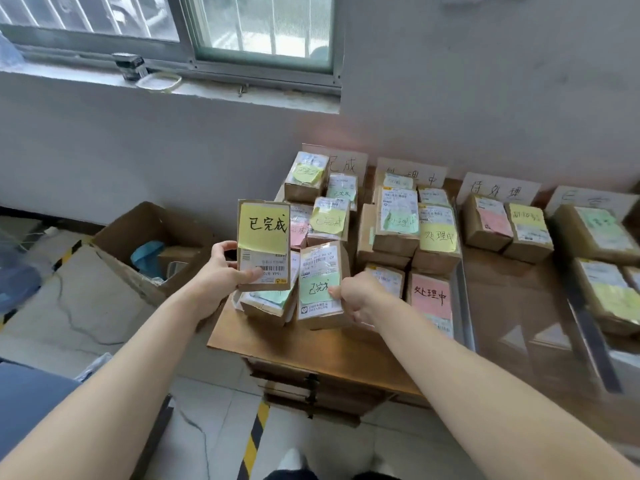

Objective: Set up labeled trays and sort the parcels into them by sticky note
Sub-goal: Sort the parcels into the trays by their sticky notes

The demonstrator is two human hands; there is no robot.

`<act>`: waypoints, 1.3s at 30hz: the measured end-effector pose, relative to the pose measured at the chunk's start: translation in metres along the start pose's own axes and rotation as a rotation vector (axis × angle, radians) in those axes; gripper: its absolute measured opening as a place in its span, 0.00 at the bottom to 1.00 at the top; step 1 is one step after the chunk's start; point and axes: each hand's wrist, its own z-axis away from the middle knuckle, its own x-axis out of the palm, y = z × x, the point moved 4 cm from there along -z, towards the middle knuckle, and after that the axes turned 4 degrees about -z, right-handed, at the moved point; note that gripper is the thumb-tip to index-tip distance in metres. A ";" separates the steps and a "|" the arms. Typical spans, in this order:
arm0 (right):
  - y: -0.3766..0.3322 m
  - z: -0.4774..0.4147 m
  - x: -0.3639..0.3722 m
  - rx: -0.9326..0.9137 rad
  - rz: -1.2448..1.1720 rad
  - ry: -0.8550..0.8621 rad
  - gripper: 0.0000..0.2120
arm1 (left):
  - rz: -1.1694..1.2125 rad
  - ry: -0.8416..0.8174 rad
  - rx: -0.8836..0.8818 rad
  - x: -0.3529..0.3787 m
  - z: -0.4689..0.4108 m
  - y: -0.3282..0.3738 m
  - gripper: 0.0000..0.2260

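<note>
Sorting was under way: left hand (221,268) gripped a yellow-noted parcel (264,244) mid-frame; right hand (356,299) pinched a green-noted parcel (322,285). Both, I judged, needed placing on the matching leftmost pile (320,202).

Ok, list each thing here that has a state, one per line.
Left hand: gripping the yellow-note parcel, held up, tilted toward the camera.
Right hand: gripping the green-note parcel, which leans at the pile's front edge.
Floor box: open, things inside.
Window: shut.
Pink-note parcel: flat, note up.
Label cards: upright against the wall.
</note>
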 end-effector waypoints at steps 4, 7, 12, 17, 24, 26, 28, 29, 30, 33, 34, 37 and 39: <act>0.009 -0.015 0.017 0.061 -0.022 0.093 0.24 | -0.021 -0.092 0.002 -0.021 -0.014 -0.001 0.29; 0.009 -0.020 0.021 0.075 -0.020 0.149 0.24 | -0.022 -0.129 0.005 -0.027 -0.022 -0.003 0.27; 0.004 -0.018 0.025 0.106 0.050 0.184 0.16 | 0.002 -0.177 0.004 -0.031 -0.033 -0.005 0.26; -0.011 -0.009 0.014 -0.004 0.311 0.328 0.13 | -0.007 -0.177 0.019 -0.028 -0.042 0.000 0.25; -0.076 0.019 -0.003 -0.337 0.282 0.308 0.14 | -0.033 -0.117 0.017 -0.029 -0.075 0.020 0.23; -0.097 0.029 -0.009 -0.438 0.308 0.318 0.15 | -0.058 -0.119 0.007 -0.023 -0.089 0.027 0.25; -0.115 0.037 -0.015 -0.518 0.347 0.346 0.15 | -0.071 -0.149 -0.010 -0.012 -0.101 0.034 0.25; -0.122 0.040 -0.017 -0.547 0.371 0.355 0.15 | -0.086 -0.170 -0.017 -0.007 -0.107 0.037 0.23; -0.129 0.044 -0.019 -0.572 0.397 0.363 0.15 | -0.105 -0.182 -0.024 -0.003 -0.114 0.038 0.22; -0.146 0.052 -0.026 -0.645 0.446 0.394 0.14 | -0.155 -0.189 -0.055 0.004 -0.133 0.042 0.19; -0.150 0.055 -0.028 -0.662 0.463 0.406 0.14 | -0.158 -0.179 -0.068 0.005 -0.138 0.044 0.19; -0.156 0.060 -0.035 -0.689 0.487 0.425 0.14 | -0.148 -0.156 -0.103 0.007 -0.151 0.044 0.15; -0.157 0.061 -0.039 -0.696 0.489 0.432 0.13 | -0.142 -0.153 -0.107 0.009 -0.157 0.044 0.14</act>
